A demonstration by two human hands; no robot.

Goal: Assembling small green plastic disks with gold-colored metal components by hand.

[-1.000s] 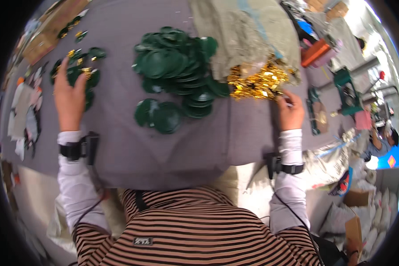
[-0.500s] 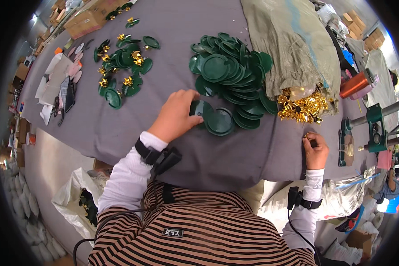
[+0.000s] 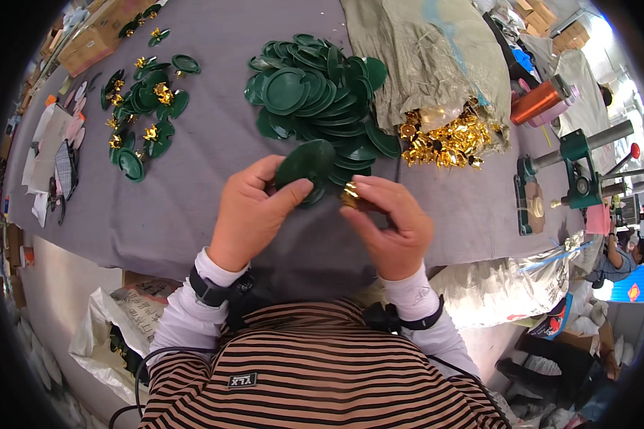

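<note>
Disc pile (image 3: 315, 93) on table (image 3: 172, 232) | sack (image 3: 429, 61) right of pile | press (image 3: 578, 168) far right | carton (image 3: 96, 36) back left

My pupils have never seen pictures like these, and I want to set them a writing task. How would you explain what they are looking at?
There is no robot here: these are a person's own bare hands. The view comes from a wide fisheye camera on the person's head, looking down, so straight edges bend toward the rim.

The left hand holds a green disc, thumb against it. The right hand pinches a small gold piece, apart from the disc.

On the grey cloth beyond lies a pile of green discs. To its left are discs with gold pieces among them; to its right, a gold heap at the mouth of a sack.
</note>
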